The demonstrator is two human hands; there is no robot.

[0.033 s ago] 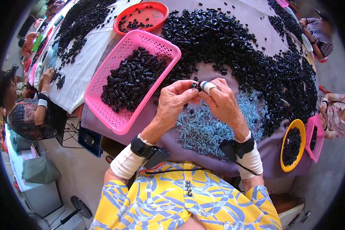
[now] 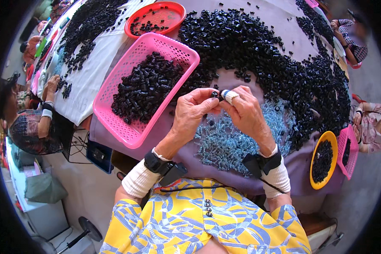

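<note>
My left hand (image 2: 191,111) pinches a small black plastic part (image 2: 215,95) between thumb and forefinger. Against it, my right hand (image 2: 244,111) is closed too, its fingertips meeting the left ones; a white band with dark stripes wraps one of its fingers. What the right fingertips grip is too small to make out. Below both hands lies a spread of small, clear bluish springs (image 2: 224,146). Beyond them, a large heap of black plastic parts (image 2: 237,40) covers the table. Left of my hands stands a pink perforated basket (image 2: 133,142) with many similar black parts inside.
A red round tray (image 2: 183,12) with scattered black parts sits behind the basket. At the right table edge are a yellow bowl (image 2: 335,146) and a small pink basket (image 2: 352,137). Co-workers sit left and right; one person's hand (image 2: 51,86) rests near the white-covered table (image 2: 86,78).
</note>
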